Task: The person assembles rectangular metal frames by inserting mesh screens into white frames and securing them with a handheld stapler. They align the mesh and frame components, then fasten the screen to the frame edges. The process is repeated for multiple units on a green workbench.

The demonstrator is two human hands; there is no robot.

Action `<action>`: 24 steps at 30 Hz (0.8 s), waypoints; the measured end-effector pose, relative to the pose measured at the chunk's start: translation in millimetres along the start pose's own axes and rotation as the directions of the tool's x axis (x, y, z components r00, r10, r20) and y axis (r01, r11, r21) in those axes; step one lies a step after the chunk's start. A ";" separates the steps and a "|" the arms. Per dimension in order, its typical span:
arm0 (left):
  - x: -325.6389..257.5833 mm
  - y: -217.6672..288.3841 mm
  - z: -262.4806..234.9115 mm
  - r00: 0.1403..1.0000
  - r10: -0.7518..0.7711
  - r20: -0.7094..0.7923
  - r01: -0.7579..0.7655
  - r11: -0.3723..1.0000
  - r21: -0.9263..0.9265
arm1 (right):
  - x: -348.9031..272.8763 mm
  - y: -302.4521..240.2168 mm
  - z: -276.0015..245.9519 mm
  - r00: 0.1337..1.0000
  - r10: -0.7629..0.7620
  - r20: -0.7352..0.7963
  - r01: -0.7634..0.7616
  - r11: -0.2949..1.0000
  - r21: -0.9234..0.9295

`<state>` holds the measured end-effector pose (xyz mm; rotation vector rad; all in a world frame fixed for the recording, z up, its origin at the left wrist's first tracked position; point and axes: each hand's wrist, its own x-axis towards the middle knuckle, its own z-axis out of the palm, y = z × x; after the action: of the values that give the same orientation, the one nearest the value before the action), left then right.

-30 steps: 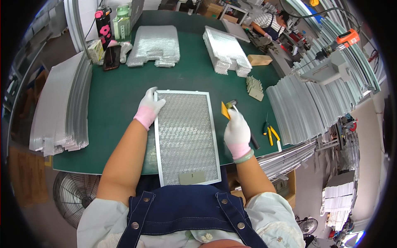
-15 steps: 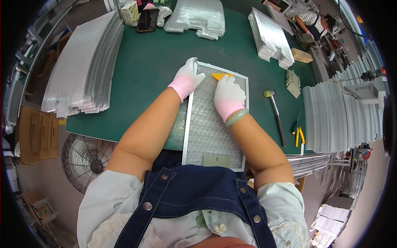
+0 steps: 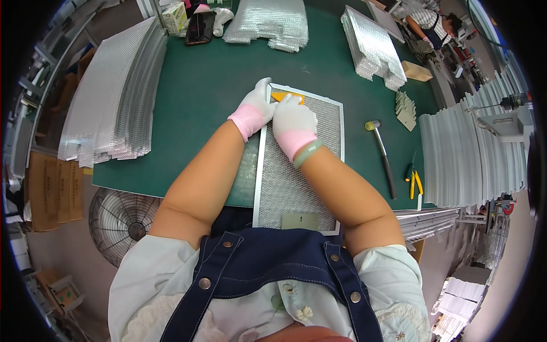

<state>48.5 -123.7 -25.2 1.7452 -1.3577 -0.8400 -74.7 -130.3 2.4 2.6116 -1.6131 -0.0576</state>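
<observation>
A rectangular mesh filter panel [image 3: 329, 128] with a thin white frame lies before me, its near end overhanging the table edge against my apron. My gloved left hand [image 3: 256, 108] grips the frame at its far left corner. A flat yellow scraper [image 3: 279, 96] is pinched in my gloved right hand [image 3: 294, 122], resting against the mesh by the far frame edge; the fingers partly hide it. Both hands are close together there. A small grey-green plate [image 3: 300, 221] sits at the panel's near end.
On the green table [image 3: 199, 108] lie a hammer [image 3: 380, 154] and yellow-handled pliers [image 3: 415, 181] to the right, beside stacked white frame strips [image 3: 456, 162]. Mesh sheet stacks stand left [image 3: 108, 91] and far [image 3: 268, 23]. A fan [image 3: 128, 225] is below left; a co-worker [image 3: 430, 25] is far right.
My right hand has slid left along the panel's far edge with the scraper, reaching my left hand. The left hand keeps its grip on the corner.
</observation>
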 end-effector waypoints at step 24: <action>-7.2 -22.5 10.8 0.935 0.075 -0.347 -0.221 0.888 -0.404 | -178.8 205.8 35.3 0.909 -0.027 -0.416 0.085 0.989 0.121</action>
<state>48.5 -115.1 -49.7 1.3342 -0.9774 -0.6722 -340.7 -63.7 -17.3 2.5319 -1.4323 0.5849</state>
